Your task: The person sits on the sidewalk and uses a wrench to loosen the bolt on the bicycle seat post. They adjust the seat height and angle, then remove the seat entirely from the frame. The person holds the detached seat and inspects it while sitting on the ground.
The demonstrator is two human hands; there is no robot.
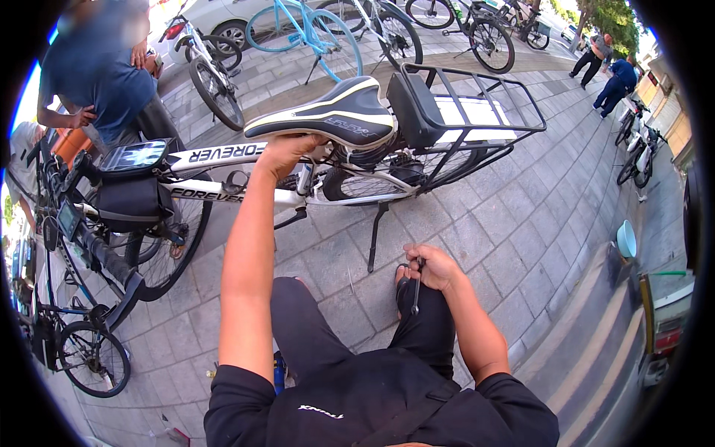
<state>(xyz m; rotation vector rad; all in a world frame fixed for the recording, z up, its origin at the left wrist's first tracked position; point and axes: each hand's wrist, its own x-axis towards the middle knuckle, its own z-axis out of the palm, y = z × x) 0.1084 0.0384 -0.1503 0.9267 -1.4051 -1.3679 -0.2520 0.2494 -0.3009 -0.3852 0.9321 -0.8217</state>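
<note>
Bikes: one white bicycle [223, 195] in front; at least five more parked behind, hard to count at the rim.
People: one bystander in blue [100, 71] at left, two far right.
Ground: grey paving stones [514, 216], outdoors, street side.
Saddle: black and white saddle [335, 113], level, on the white bicycle, ahead of a black rear rack [477, 112].
Left hand: left hand [287, 149] clasped under the saddle's nose.
Right hand: right hand [432, 268] closed around a thin dark tool [417, 287] by the knee.
</note>
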